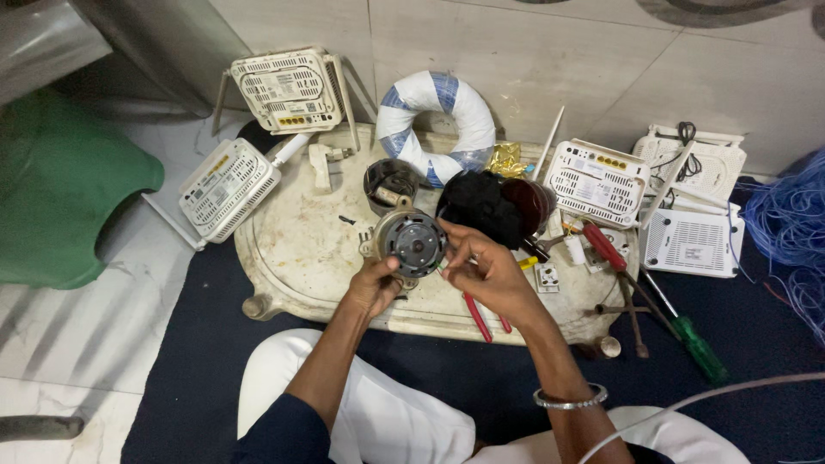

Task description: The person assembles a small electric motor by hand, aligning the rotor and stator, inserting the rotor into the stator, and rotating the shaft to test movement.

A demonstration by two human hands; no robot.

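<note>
Head view, looking straight down: the tabletop (292, 249) is a low, grubby white tray-like thing sitting on a dark blue mat (198, 361), and it's packed. Its near rim runs just below both hands, and that front strip plus the bare patch off to the left of the left hand is about the only free room. Everything beyond and to the right of the hands is clutter.

The left hand (371, 285) is curled shut around the lower edge of a small round electric motor (411, 242), propping it up on edge over the middle of the tabletop. The right hand (483, 268) comes in from the right with fingertips pinched together on thin wires at the motor's right side; the exact wire is too small to make out.

Just beyond the right hand sits a black cloth bundle (483, 206), then a white and blue taped ring (434, 125) further back. A dark round cup part (391, 185) is right behind the motor. Red-handled pliers (479, 316) lie under the right wrist, touching the tabletop's front edge. Right of that hand: a red-handled screwdriver (606, 245), a green-handled screwdriver (698, 348), and white router boxes (597, 182). Two more white routers (228, 185) are on the far left corner.
</note>
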